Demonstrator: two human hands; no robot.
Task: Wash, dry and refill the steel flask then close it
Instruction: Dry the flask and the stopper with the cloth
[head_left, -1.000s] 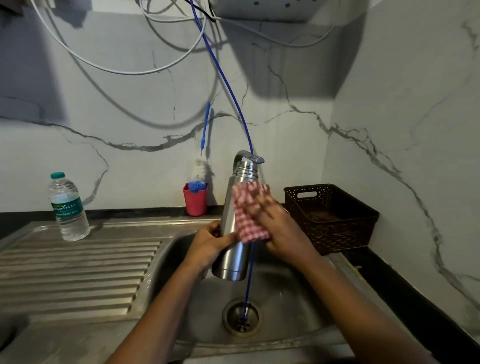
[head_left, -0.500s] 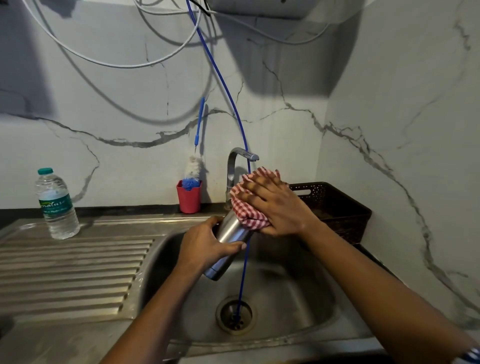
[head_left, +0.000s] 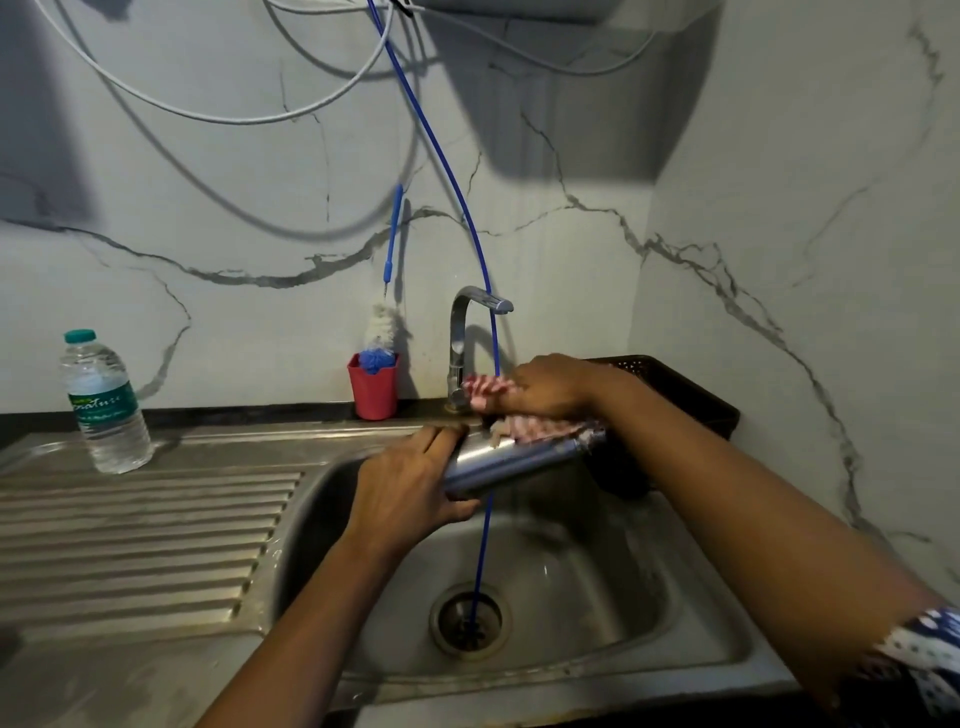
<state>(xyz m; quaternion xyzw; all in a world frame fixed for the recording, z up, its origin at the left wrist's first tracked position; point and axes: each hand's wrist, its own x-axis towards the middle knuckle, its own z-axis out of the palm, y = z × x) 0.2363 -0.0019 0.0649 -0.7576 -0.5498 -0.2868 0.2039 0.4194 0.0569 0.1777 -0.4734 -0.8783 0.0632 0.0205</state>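
Fingers (head_left: 439, 441) of the left hand (head_left: 410, 483) curl round the cylindrical steel flask (head_left: 511, 460), held nearly level above the stainless steel sink (head_left: 675, 639). Right hand (head_left: 550, 387) grips the red-checked cloth (head_left: 540, 428) against it. Judgement: drying underway; refilling and closing outstanding.

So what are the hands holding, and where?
Left hand grips the flask by its base end; right hand holds a checked cloth against its upper part.

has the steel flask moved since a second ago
Yes. The steel flask stood upright with its top at the spout of the tap; now it lies nearly level below that spout, its top swung right toward the brown basket.
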